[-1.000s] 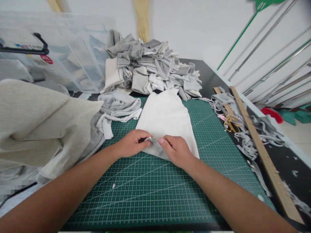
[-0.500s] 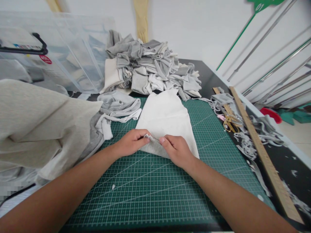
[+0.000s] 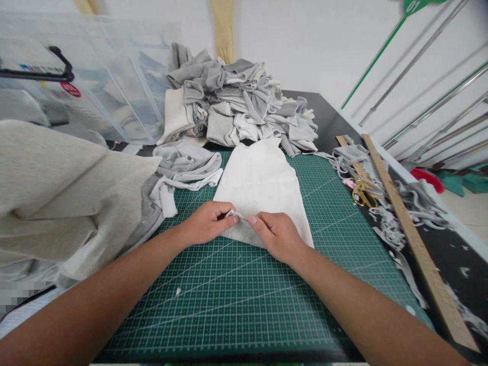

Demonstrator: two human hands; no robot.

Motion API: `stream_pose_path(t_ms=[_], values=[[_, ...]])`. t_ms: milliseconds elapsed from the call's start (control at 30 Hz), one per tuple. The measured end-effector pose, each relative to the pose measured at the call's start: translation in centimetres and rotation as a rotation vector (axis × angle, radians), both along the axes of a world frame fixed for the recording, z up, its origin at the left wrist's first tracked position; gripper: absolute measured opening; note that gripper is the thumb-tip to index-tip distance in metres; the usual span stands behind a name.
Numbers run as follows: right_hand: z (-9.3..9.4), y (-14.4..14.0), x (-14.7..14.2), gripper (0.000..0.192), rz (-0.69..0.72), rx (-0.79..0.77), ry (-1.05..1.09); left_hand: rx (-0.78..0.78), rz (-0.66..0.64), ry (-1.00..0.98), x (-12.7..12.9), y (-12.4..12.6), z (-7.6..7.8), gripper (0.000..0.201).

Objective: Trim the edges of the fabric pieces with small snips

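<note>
A piece of white fabric (image 3: 263, 173) lies flat on the green cutting mat (image 3: 244, 310), its near edge folded up to show a grey side. My left hand (image 3: 208, 222) pinches a bunched bit of that edge between thumb and forefinger. Close by on the right, my right hand (image 3: 276, 234) is closed, thumb against forefinger, on a thin dark needle-like thing (image 3: 244, 219). Its tip points at the bunched cloth by my left thumb; whether it has gone into the cloth I cannot tell.
Grey and cream fabric pieces (image 3: 229, 96) are heaped behind the mat. More cloth (image 3: 76, 188) lies at left before a clear plastic bin (image 3: 114, 86). To the right are gold-handled scissors (image 3: 362, 195), a wooden ruler (image 3: 415, 239) and fabric scraps (image 3: 389, 229).
The tip of the thin needle-like thing now shows more plainly between my hands. My hands and the fabric have hardly moved; the whole view has shifted slightly.
</note>
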State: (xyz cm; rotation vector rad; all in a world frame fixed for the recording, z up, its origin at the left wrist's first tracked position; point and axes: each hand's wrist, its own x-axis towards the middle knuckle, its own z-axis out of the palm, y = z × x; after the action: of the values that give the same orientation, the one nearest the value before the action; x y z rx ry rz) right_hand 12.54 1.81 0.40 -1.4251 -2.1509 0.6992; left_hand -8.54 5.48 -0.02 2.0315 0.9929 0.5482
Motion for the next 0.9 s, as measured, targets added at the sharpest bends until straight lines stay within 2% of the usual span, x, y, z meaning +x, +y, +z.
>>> stream_pose_path(t_ms=[267, 500, 900], values=[[0.17, 0.1, -0.2, 0.052, -0.016, 0.039, -0.113, 0.007, 0.008, 0.003, 0.14, 0.03, -0.03, 0.025], [0.14, 0.13, -0.18, 0.054, -0.037, 0.039, -0.109, -0.041, 0.01, -0.037, -0.17, 0.03, 0.13, 0.026], [0.15, 0.17, -0.14, 0.053, -0.028, 0.042, -0.13, -0.017, 0.01, -0.058, -0.06, -0.01, 0.16, 0.022]])
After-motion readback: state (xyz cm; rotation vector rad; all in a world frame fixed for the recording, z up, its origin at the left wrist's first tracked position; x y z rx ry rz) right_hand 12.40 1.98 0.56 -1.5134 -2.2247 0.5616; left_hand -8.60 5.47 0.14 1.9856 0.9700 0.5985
